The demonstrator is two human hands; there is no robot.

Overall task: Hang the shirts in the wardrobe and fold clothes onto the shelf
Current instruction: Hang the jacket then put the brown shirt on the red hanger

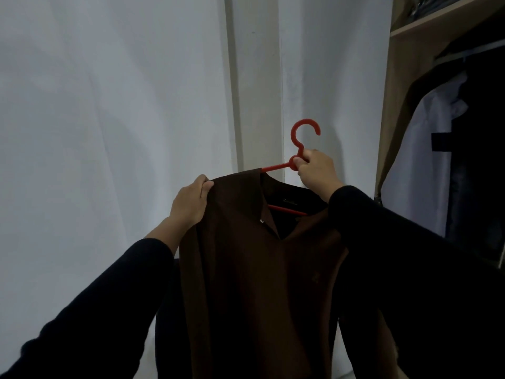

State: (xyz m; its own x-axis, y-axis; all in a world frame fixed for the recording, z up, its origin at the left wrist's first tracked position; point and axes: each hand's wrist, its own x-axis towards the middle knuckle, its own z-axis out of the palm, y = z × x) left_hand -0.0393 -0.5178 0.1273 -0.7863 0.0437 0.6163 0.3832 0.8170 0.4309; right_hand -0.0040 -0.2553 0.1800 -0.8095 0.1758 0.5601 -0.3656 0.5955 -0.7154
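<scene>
A dark brown collared shirt (254, 269) hangs in front of me on a red plastic hanger (299, 149), whose hook points up and to the right. My right hand (317, 170) grips the hanger at the base of the hook. My left hand (191, 199) pinches the shirt's left shoulder. The hanger's lower bar shows through the open collar. Its left arm is inside the shirt; its right arm is hidden by my right hand and sleeve.
An open wooden wardrobe (396, 105) stands at the right. A rail (470, 51) inside it carries a white shirt (426, 149) and dark garments (481, 160). A shelf (437, 19) sits above the rail. White wall panels (123, 119) fill the left and centre.
</scene>
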